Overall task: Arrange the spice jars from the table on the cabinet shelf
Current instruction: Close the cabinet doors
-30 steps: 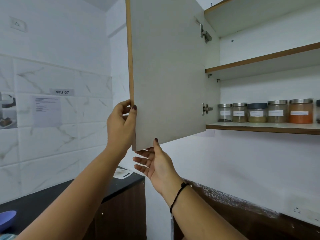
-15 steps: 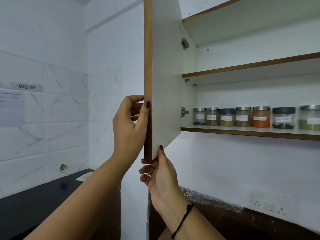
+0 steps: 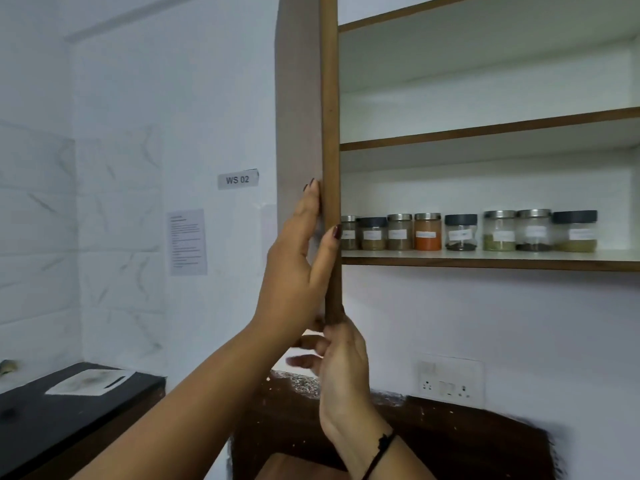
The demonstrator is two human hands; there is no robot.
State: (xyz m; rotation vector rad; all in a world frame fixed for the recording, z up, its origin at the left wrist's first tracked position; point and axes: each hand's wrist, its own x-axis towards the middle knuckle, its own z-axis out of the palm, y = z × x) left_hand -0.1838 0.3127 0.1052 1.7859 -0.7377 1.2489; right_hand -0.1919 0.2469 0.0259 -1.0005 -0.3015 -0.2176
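Several glass spice jars stand in a row on the lowest cabinet shelf [image 3: 485, 262]; among them are an orange-filled jar [image 3: 428, 233] and a dark-lidded jar [image 3: 575, 232] at the right end. The cabinet door [image 3: 329, 98] is seen edge-on, left of the shelves. My left hand [image 3: 294, 271] pinches the door's edge, fingers flat on the outer face and thumb across the edge. At the door's bottom corner, my right hand [image 3: 343, 362] grips it from below. The two upper shelves hold nothing.
A black counter [image 3: 34, 420] at lower left carries a white cutting board [image 3: 88, 381]. A brown counter [image 3: 450, 441] runs under the cabinet, with a wall socket [image 3: 448, 382] above it. A "WS 02" label [image 3: 238, 179] and a paper sheet [image 3: 187, 241] hang on the wall.
The door has swung round from showing its inner face to edge-on, with both hands staying on it. My view has turned right, bringing more jars into sight.
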